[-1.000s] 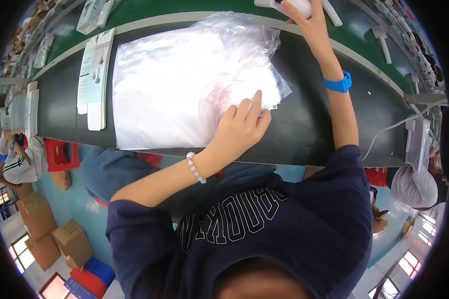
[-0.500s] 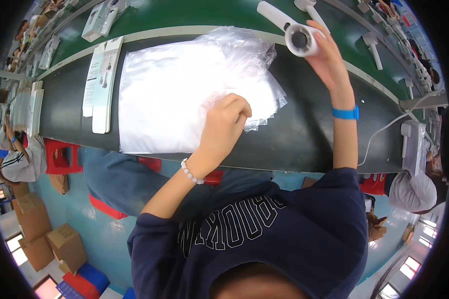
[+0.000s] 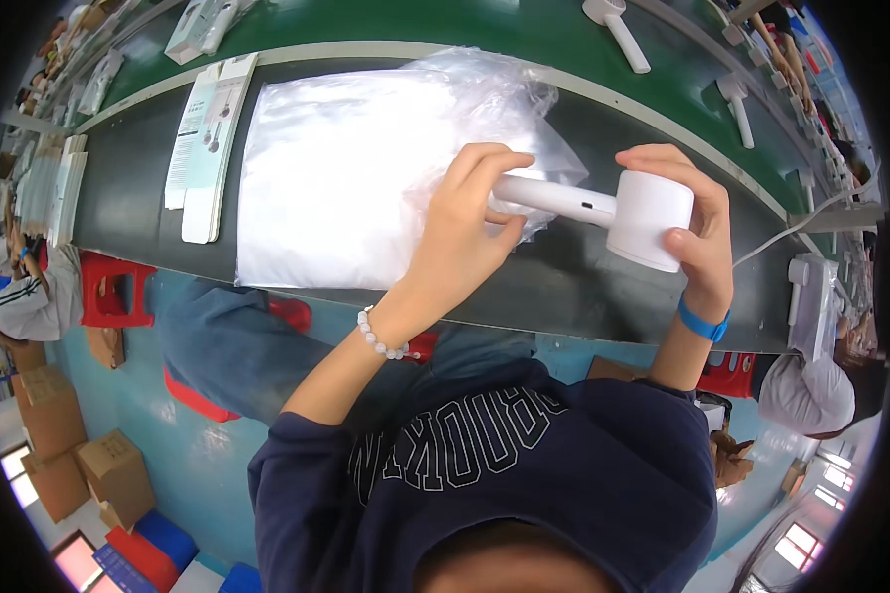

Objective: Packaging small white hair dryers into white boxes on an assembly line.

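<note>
Between my hands is a white handheld device [image 3: 651, 219] with a drum-shaped head and a straight handle [image 3: 561, 201] carrying a small dark slot. My right hand [image 3: 707, 217], a blue band at its wrist, is closed round the head, thumb on the near side. The fingers of my left hand [image 3: 460, 212] curl about the handle's free end; the exact contact there is partly hidden. Beneath the left hand lies a stack of clear plastic bags [image 3: 331, 188], crumpled at its far right corner. A beaded bracelet is on my left wrist.
Left of the bags, flat printed cartons [image 3: 203, 148] lie on the black worktop [image 3: 129, 188]. Beyond its raised edge, the green surface [image 3: 366, 22] bears another white device [image 3: 618, 32]. A cable [image 3: 811, 217] runs at right. Other people sit at both sides.
My right hand has brought the device down and nearer, turning it so the handle points left. My left hand has risen slightly and now meets the handle's end.
</note>
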### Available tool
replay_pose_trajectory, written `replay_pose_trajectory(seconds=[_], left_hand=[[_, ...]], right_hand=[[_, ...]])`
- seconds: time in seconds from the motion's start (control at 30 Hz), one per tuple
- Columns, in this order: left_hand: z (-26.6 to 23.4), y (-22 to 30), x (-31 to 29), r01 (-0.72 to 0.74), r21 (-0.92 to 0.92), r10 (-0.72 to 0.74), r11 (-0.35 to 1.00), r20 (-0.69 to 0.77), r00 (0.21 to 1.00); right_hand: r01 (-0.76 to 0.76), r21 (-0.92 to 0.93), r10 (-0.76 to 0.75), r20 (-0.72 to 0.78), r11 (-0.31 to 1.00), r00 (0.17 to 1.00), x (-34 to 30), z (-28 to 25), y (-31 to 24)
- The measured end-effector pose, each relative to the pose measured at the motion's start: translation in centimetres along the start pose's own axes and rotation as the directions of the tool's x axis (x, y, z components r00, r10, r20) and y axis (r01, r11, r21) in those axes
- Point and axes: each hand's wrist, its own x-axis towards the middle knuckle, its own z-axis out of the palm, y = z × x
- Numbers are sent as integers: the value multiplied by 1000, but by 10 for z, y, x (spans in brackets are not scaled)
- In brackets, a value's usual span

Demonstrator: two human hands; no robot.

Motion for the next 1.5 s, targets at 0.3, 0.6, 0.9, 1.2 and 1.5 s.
replay_pose_trajectory(seconds=[0.3, 0.6, 0.9, 1.2, 1.5], left_hand=[[2, 20, 7, -108, -25, 110, 994, 111, 988], [-1, 33, 10, -161, -159, 188, 974, 178, 966], [-16, 30, 35, -549, 93, 523, 831, 209, 827], [-57, 40, 92, -224, -314, 291, 923, 183, 939], [-261, -58, 108, -37, 940, 416, 341, -116, 902]], right_hand=[[-70, -5, 68, -175, 998, 982, -2, 39, -11], [91, -586, -347, -342, 805, 873, 1, 73, 15], [209, -845, -551, -118, 493, 826, 26, 71, 33], [391, -708, -509, 51, 589, 859, 83, 73, 36], [310, -8, -309, -78, 951, 948, 228, 63, 52]])
